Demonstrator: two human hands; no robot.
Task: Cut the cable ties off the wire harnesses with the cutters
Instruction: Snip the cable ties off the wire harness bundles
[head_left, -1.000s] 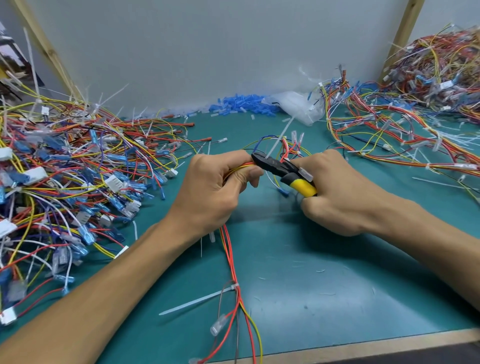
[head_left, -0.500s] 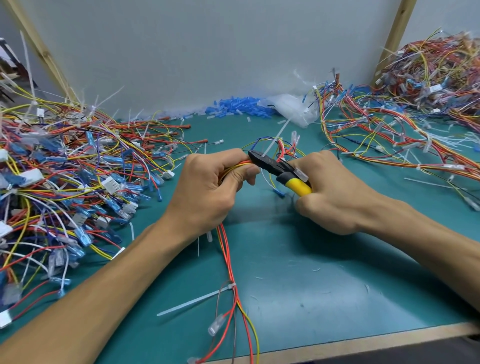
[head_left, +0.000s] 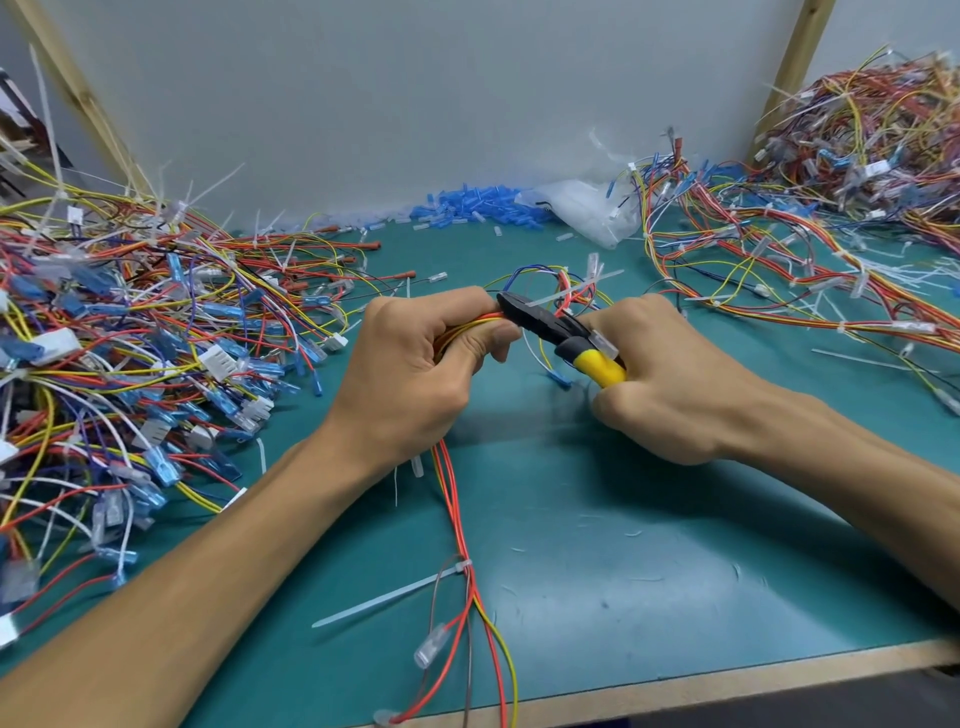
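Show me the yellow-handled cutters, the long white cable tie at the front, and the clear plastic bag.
Yellow-handled black cutters (head_left: 600, 366), head view, yellow handle.
Long white cable tie (head_left: 389, 595), head view, its loose tail.
Clear plastic bag (head_left: 592, 208), head view, crumpled middle.

Site: a wiring bench in a small assembly workshop.

Evidence: I work on a green mat (head_left: 623, 545) laid on a bench with a bare wood edge (head_left: 675, 683). Harnesses lie piled in a left heap (head_left: 130, 322) and a right heap (head_left: 872, 145), many bound with white ties. Blue sleeves (head_left: 478, 205) and a clear bag (head_left: 587, 208) sit against the grey back panel (head_left: 415, 93), which is framed by raw wood struts (head_left: 792, 78). Clippings (head_left: 631, 533) litter the mat. My right hand (head_left: 670, 379) holds yellow-handled cutters (head_left: 563, 338); my left hand (head_left: 410, 374) grips a harness (head_left: 457, 519).
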